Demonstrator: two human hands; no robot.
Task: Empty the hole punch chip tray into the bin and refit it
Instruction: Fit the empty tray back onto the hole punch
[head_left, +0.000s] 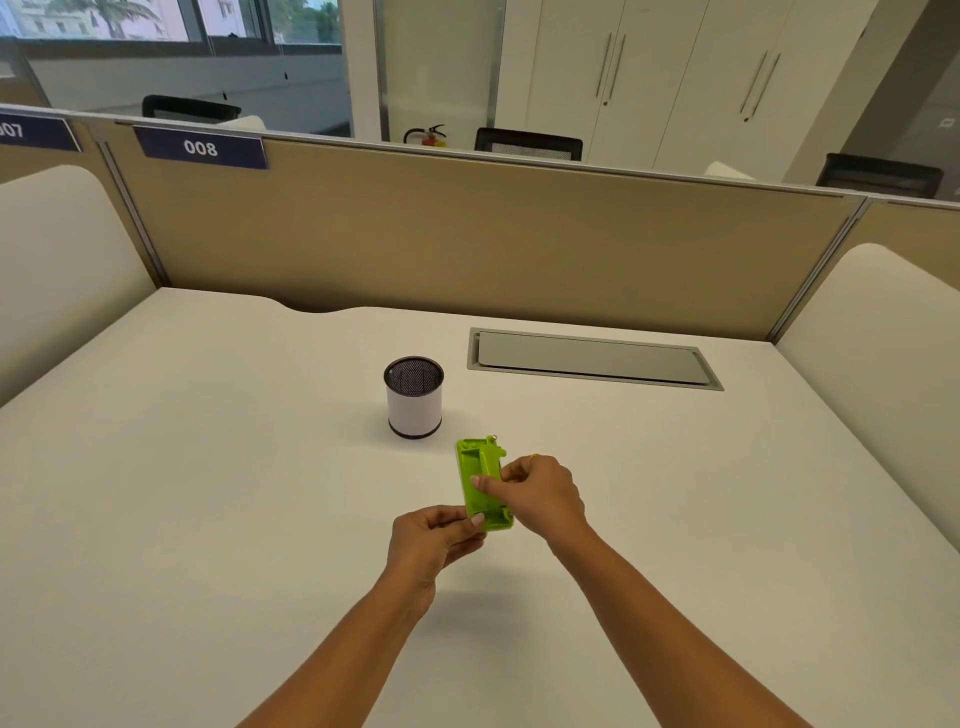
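Note:
A lime-green hole punch (480, 467) is held a little above the white desk, its long side pointing away from me and its underside turned up. My left hand (436, 540) pinches its near end between thumb and fingers. My right hand (540, 493) grips its right side, with the thumb pressed on the green underside. Whether the chip tray is on or off the punch I cannot tell. A small round bin (414, 397) with a black mesh inside and a white wrap stands upright just behind and to the left of the punch.
A grey cable hatch (592, 358) is set flush into the desk at the back right. A tan partition (467, 234) closes the far edge, and cream side panels (62, 260) flank the desk. Office chairs and cupboards stand beyond the partition.

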